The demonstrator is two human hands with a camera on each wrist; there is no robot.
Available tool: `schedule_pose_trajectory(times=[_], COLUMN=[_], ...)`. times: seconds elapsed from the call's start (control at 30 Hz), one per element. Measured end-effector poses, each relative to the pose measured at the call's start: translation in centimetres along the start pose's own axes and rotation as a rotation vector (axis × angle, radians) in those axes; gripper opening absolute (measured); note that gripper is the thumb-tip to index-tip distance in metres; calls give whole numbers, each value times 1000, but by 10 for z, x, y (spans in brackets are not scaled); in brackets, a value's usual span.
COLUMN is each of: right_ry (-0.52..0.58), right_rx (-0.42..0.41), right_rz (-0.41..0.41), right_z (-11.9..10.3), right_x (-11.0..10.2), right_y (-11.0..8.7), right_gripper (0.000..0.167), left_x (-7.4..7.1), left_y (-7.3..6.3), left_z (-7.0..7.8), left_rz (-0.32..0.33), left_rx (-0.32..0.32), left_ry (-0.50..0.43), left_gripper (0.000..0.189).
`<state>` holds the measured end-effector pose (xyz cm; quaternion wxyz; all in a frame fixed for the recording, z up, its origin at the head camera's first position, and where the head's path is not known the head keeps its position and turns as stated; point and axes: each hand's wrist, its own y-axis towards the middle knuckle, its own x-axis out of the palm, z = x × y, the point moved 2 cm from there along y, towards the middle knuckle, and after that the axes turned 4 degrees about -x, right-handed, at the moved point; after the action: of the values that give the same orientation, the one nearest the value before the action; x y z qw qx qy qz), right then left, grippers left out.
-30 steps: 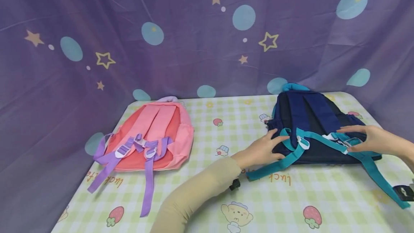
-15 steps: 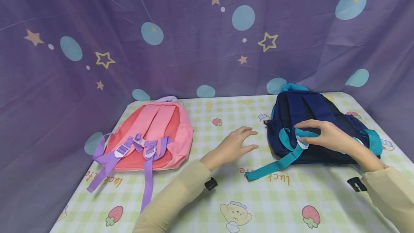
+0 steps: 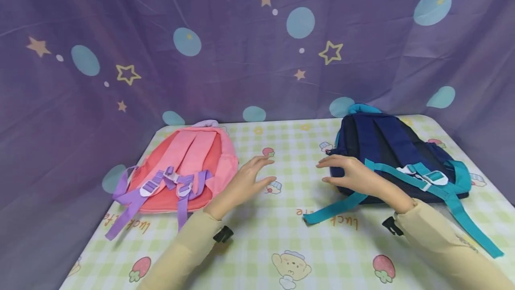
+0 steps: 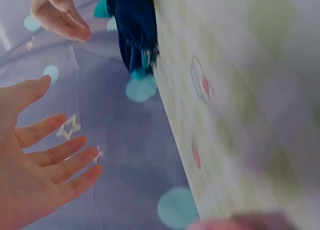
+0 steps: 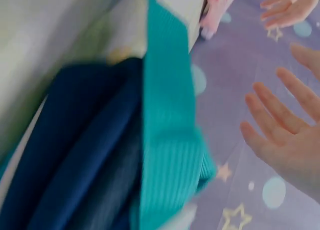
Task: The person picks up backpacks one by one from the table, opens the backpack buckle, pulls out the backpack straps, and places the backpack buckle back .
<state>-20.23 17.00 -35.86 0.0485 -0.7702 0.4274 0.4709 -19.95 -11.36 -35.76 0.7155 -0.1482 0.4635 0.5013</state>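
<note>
My left hand is held over the table beside the pink backpack, fingers spread and holding nothing. My right hand hovers in front of the left side of the navy backpack, also with nothing in its fingers. Both bags lie with their shoulder straps facing up. Across the navy one runs a teal strap with a white buckle, and its webbing ends trail onto the table. The pink bag has purple straps with white buckles. In the right wrist view, teal webbing passes close to the camera.
A light green checked tablecloth with printed strawberries and cartoon figures covers the table. Behind it and along the left hangs a purple curtain with stars and balloons. Black wrist mounts sit below the sleeves.
Both hands have left the navy backpack's teal straps and moved left, the left one to beside the pink backpack. Both backpacks have stayed in place.
</note>
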Motion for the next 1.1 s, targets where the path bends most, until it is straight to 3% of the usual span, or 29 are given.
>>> schedule_pose_trajectory(times=[0.13,0.27,0.6,1.1], right_ry=[23,56,100,173], right_rx=[-51,-48,-52,-55], right_rz=[-16,-46,-148,-226], right_z=[-6,-10,-28,-48], right_x=[17,31,62,100], right_y=[14,25,48,78], right_gripper=[31,32,39,46], left_x=[-17,-34,-69,-108], left_y=[-14,-26,-59,-106], left_z=[-12,-25,-56,-89], left_rz=[61,99,188,262], left_rx=[-26,-45,-27,-154], left_ry=[17,29,46,126], left_gripper=[43,44,47,51])
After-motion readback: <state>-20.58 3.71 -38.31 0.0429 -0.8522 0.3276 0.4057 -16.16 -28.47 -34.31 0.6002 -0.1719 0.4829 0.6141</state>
